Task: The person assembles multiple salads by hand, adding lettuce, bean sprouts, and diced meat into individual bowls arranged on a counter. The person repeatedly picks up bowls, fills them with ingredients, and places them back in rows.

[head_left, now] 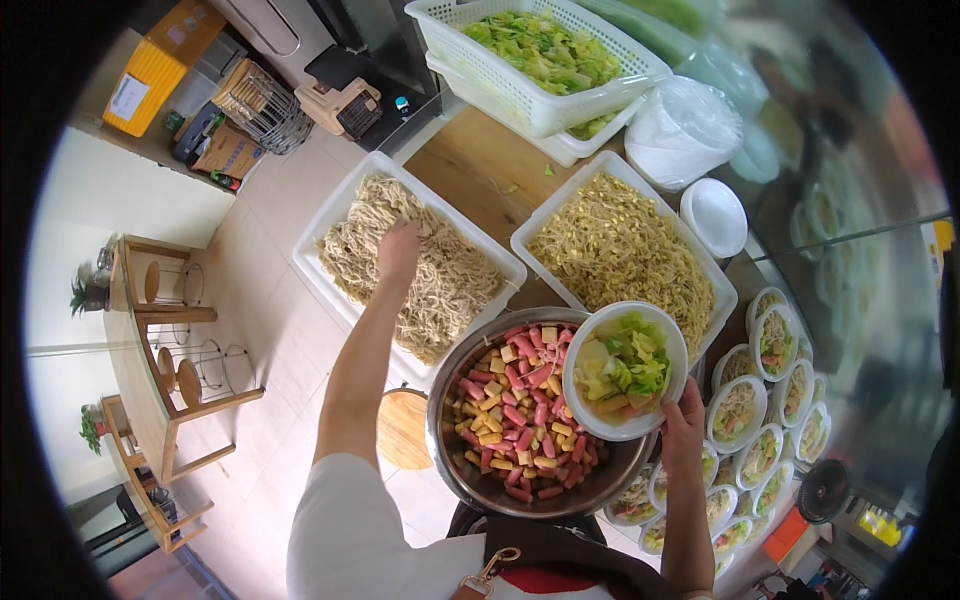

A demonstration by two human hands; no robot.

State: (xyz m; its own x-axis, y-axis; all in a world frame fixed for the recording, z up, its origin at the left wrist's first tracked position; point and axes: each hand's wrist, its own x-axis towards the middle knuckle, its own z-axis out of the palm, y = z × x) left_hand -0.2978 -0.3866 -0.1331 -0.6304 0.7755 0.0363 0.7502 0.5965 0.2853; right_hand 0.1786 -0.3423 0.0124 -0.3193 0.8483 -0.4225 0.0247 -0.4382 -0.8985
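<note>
My left hand [399, 254] is down in a white tray [313, 226] of pale noodles [440, 292], its fingers curled closed among the strands and partly hidden by them. My right hand [684, 412] grips the rim of a white round bowl [622, 434] from its right side. Chopped green lettuce [628, 360] fills most of this bowl, with a few pinkish and yellow pieces at its lower edge. The bowl is held over the right side of a large steel basin [440, 440] of pink sausage pieces and yellow-brown cubes [520, 408].
Right of the noodles stands a white tray of bean sprouts [628, 246]. Behind are stacked white baskets of chopped lettuce [540, 52], wrapped bowls [684, 132] and loose empty bowls [714, 218]. Many filled bowls [760, 440] crowd the right. A wooden stool [404, 430] stands below the noodle tray.
</note>
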